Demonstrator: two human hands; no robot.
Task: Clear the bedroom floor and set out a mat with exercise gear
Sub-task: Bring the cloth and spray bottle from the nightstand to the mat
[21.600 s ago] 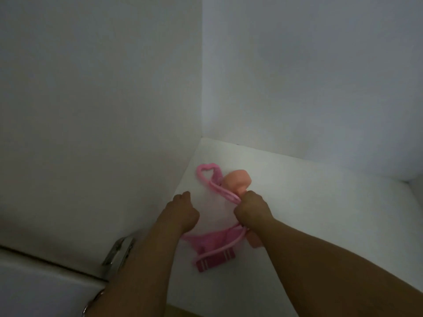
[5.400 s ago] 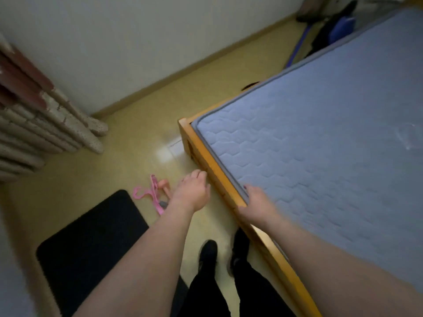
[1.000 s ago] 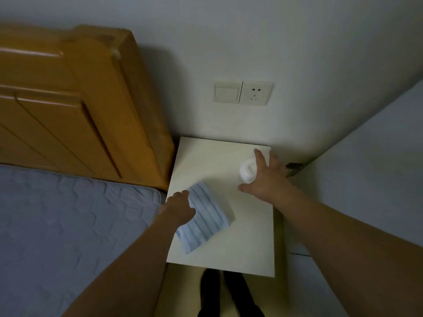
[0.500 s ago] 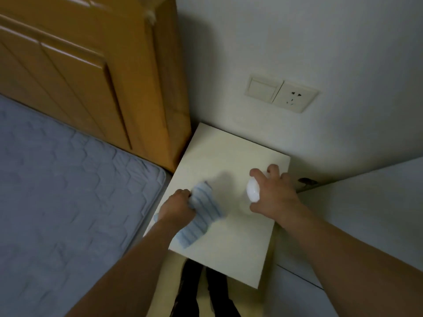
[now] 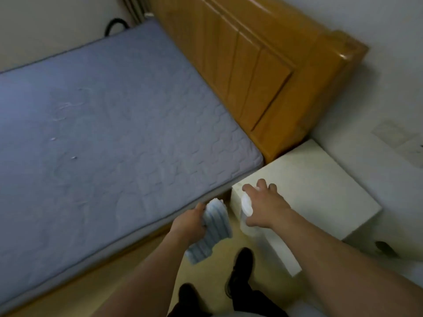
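My left hand (image 5: 188, 224) grips a folded blue-and-white striped towel (image 5: 212, 229), which hangs over the yellow floor beside the bed. My right hand (image 5: 263, 207) holds a white bottle (image 5: 246, 205) from above, its fingers curled round the cap end; the clear body below is blurred. Both hands are lifted off the white bedside table (image 5: 315, 193), just past its near left corner. The mat and the pink gear are out of view.
A grey quilted mattress (image 5: 109, 133) on a wooden bed with an orange headboard (image 5: 256, 65) fills the left. My dark shoes (image 5: 240, 268) stand on the yellow floor (image 5: 137, 266) between bed and table. A wall socket (image 5: 409, 149) sits at the right.
Both hands have lifted the towel and the bottle off the bedside table and drawn them back toward me. My view has swung left toward the bed.
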